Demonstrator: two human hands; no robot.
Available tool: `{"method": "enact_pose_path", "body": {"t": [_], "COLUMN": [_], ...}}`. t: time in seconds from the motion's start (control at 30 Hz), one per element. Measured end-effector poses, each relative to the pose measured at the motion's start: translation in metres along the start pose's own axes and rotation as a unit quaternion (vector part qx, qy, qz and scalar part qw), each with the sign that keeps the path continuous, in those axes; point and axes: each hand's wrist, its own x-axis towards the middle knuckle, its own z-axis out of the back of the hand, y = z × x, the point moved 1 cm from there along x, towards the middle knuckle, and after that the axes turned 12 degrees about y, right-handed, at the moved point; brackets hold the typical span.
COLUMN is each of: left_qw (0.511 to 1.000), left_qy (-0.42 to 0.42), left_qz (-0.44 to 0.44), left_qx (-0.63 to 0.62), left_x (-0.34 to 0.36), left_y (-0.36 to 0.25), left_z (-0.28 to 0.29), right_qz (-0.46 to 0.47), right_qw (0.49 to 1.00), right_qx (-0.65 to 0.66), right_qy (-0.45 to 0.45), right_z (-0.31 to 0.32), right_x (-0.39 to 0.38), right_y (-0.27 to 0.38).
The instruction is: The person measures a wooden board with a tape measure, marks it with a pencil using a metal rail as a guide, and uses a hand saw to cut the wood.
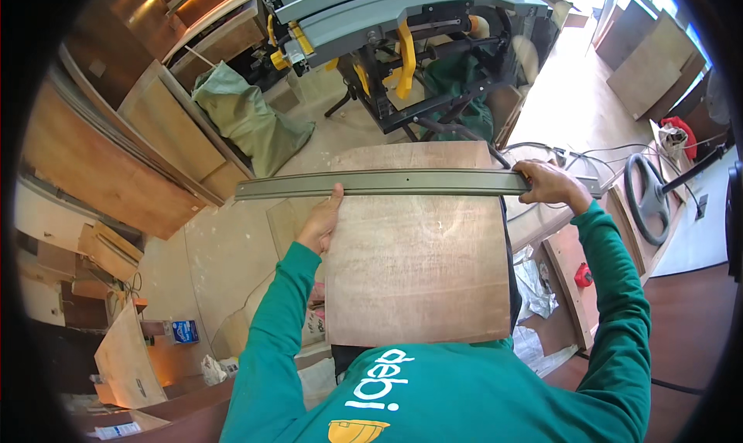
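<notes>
A rectangular plywood board (pixel 418 273) lies across my lap, its near edge against my green shirt. Across its far part rests a long, straight grey-green metal rail (pixel 457 181), reaching past the board on both sides. My left hand (pixel 321 220) is closed at the board's left edge, thumb on top against the rail; its other fingers are mostly hidden. My right hand (pixel 551 186) grips the rail beyond the board's right edge, fingers bent over its top and far edge.
Ahead stands a table saw (pixel 410 17) with yellow parts and dark legs. A green sack (pixel 251 118) slumps to its left. Wooden panels (pixel 116 153) lean at left. On the right are a vacuum floor nozzle (pixel 648 199), cables and a small red tape measure (pixel 583 274).
</notes>
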Motion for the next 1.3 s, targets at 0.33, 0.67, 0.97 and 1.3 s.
{"method": "enact_pose_path", "body": {"t": [0.33,0.67,0.97,1.3], "left_qw": [0.989,0.975,0.963,0.956], "left_qy": [-0.108,-0.151,-0.156,-0.143], "left_qz": [-0.002,-0.123,-0.147,-0.209], "left_qx": [0.096,-0.106,-0.161,-0.148], "left_x": [0.025,0.027,0.029,0.004], "left_y": [-0.003,-0.047,-0.044,-0.066], "left_z": [-0.015,-0.012,-0.017,-0.010], "right_qz": [0.013,-0.006,-0.007,0.040], "right_qw": [1.000,0.993,0.993,0.990], "right_qx": [0.020,0.103,0.119,0.114], "right_qy": [0.019,-0.047,-0.010,-0.070], "right_z": [0.001,0.009,0.014,0.032], "right_x": [0.038,0.036,0.048,0.051], "right_y": [0.009,0.020,0.015,0.034]}}
